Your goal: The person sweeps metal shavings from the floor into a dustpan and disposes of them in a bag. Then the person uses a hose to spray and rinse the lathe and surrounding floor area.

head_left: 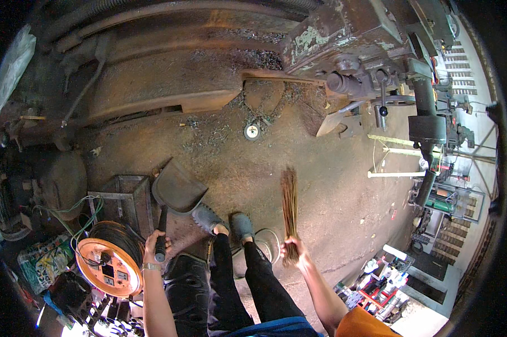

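Note:
My left hand [154, 246] is closed round the black handle of a dark dustpan [179, 186], whose wide pan is held out ahead, left of my feet. Whether the pan rests on the floor I cannot tell. A bundle of thin brown sticks, a stick broom [288, 202], is gripped near its bound end by my right hand [296, 250]. Its loose tips point away from me over the brown floor. Dark metal shavings [208, 137] lie scattered farther ahead, near a small pale-centred wheel [252, 132] at the machine's base.
A large, worn machine [349, 39] fills the far side, with levers and a cylinder jutting out at right. An orange cable reel [110, 267] and an open metal box [124, 196] stand close on my left. Crowded shelves [377, 281] are at lower right.

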`<state>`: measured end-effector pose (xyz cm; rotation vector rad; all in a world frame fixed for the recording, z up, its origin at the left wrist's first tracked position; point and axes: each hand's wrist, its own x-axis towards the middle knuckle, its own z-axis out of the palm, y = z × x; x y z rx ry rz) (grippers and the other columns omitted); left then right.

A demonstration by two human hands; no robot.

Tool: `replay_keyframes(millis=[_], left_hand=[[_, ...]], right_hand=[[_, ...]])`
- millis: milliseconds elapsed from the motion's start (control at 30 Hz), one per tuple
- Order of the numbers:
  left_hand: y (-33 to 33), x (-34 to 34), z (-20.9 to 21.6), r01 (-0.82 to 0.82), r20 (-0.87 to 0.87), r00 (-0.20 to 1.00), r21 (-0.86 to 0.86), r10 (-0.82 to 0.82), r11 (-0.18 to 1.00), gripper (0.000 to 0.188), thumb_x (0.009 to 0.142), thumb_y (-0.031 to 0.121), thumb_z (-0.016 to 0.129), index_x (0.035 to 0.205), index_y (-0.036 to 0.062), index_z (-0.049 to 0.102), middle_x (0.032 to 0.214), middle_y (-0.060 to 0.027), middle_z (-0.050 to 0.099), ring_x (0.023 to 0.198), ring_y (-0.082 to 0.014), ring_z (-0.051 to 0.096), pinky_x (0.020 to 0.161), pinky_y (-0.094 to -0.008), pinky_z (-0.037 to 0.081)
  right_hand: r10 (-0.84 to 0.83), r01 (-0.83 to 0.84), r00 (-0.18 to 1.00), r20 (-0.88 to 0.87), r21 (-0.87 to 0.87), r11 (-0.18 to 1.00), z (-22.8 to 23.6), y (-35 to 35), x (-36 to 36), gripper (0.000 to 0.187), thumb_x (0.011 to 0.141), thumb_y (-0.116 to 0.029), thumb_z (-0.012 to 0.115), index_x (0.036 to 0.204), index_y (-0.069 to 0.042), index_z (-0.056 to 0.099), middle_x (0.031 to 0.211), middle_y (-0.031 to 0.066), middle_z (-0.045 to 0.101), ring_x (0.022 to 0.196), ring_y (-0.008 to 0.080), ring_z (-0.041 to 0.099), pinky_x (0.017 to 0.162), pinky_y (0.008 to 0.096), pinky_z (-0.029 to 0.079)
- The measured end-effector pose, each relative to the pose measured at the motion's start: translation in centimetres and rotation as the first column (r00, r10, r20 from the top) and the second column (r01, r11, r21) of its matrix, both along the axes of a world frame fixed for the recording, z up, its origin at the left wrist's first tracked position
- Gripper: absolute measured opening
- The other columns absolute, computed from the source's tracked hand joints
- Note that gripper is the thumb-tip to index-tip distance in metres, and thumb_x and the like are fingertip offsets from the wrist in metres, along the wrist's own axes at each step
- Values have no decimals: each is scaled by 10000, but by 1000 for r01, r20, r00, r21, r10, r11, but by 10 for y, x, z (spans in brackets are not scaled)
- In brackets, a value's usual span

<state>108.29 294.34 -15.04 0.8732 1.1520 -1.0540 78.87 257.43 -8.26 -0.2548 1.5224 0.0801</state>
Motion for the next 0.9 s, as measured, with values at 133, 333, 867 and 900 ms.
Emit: replay_keyframes(millis=[133, 333, 867, 900], left_hand=[[-1, -4, -2, -11, -26, 1000, 2, 11, 1000, 162, 784, 142, 618, 836, 81, 477, 684, -94, 526, 493, -188, 488, 391, -292, 386], [6, -8, -2, -111, 6, 994, -35, 111, 993, 189, 776, 142, 623, 848, 65, 466, 688, -92, 527, 494, -172, 491, 390, -275, 393], [-105, -143, 8, -639, 165, 737, -145, 655, 756, 695, 886, 492, 478, 1406, 47, 359, 1406, -215, 395, 1271, -353, 413, 1076, -526, 303], [-123, -159, 25, -583, 86, 775, -286, 626, 761, 688, 902, 517, 453, 1411, 61, 367, 1362, -210, 455, 1240, -340, 453, 1063, -492, 332]], right_hand=[[38, -52, 992, 119, 115, 992, -84, -1, 73, 179, 901, -229, 467, 837, -61, 460, 654, 100, 513, 550, 265, 519, 527, 411, 479], [250, -302, 936, 249, 202, 932, -51, 23, 129, 115, 832, -123, 572, 828, -54, 481, 681, 61, 551, 552, 163, 549, 508, 325, 513], [704, -613, 710, -4, -496, 615, -21, 91, 105, 798, 842, -172, 682, 1450, -65, 177, 957, 112, 572, 820, 200, 596, 724, 303, 510], [773, -666, 634, 5, -505, 550, -28, 94, 103, 851, 869, -179, 653, 1467, -21, 69, 1058, 129, 547, 924, 193, 558, 810, 291, 474]])
